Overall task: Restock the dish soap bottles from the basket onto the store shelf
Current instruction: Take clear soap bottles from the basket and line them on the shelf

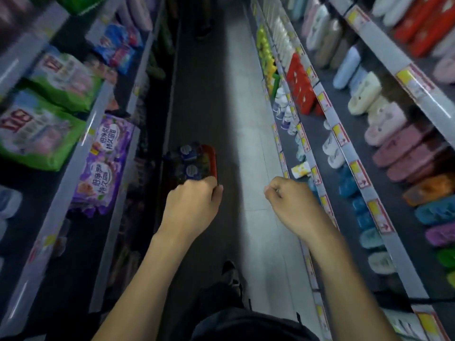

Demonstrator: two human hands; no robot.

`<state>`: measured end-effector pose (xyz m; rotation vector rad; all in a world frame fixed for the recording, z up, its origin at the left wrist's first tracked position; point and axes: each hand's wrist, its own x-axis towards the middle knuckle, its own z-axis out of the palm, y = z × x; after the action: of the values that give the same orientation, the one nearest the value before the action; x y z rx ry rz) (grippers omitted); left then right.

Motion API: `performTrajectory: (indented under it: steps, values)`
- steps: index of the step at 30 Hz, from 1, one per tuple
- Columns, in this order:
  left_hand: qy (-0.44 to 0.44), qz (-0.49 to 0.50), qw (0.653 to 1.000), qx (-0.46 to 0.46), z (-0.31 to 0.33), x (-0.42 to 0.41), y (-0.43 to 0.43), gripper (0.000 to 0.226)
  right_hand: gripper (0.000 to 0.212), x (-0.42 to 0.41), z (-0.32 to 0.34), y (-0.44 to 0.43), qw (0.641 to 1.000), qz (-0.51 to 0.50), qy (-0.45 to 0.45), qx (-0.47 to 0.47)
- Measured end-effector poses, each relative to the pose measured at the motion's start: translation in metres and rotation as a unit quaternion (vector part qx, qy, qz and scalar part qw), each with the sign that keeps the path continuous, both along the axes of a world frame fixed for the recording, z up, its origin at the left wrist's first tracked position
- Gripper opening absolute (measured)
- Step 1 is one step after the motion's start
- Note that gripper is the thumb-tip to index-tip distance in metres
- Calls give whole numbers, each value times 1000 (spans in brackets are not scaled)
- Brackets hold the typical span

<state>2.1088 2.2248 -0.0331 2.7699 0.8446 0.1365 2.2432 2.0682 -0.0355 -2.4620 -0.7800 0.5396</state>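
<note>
1. we see the basket (pixel 213 159), red-rimmed, low at the left side of the aisle floor (pixel 246 119), close to the foot of the left shelving. it is packed with dark dish soap bottles (pixel 190 168) with pale round labels, so nothing looks unloaded yet.
2. our left hand (pixel 194 203) reaches forward and covers the basket's near end, its fingers (pixel 218 190) curled tight right at the red rim. the back of the hand hides what they close on, so we cannot tell whether they grip the rim or a handle, or only hover above it.
3. our right hand (pixel 288 203) is held out over the paler strip of floor, clenched into a loose fist with nothing visible in it. we judge it is kept free for lifting bottles.
4. the right shelf rail (pixel 317 173) runs just beside that hand. its lowest tier carries yellow bottles (pixel 266 52) and small white-and-blue ones further up the aisle, with slippers (pixel 394 153) on the tiers above.
5. the left side holds purple detergent bags (pixel 103 163), so we judge the low right tier the likelier home for the soap.
6. the picture is blurred, and the exact gap meant for the soap cannot be made out.
</note>
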Motion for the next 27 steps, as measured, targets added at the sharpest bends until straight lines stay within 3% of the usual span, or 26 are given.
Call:
performTrajectory:
  steps: [6, 13, 20, 27]
  values:
    - [-3, 41, 999, -2, 6, 61, 76, 40, 51, 70, 25, 83, 998, 42, -41, -1]
    - [6, 73, 996, -41, -13, 127, 126, 16, 13, 153, 8, 138, 992, 122, 28, -26]
    - [77, 135, 986, -64, -33, 214, 163, 20, 25, 262, -13, 205, 964, 242, 69, -90]
    - [109, 283, 947, -109, -34, 246, 193, 26, 30, 333, -13, 300, 921, 369, 80, -97]
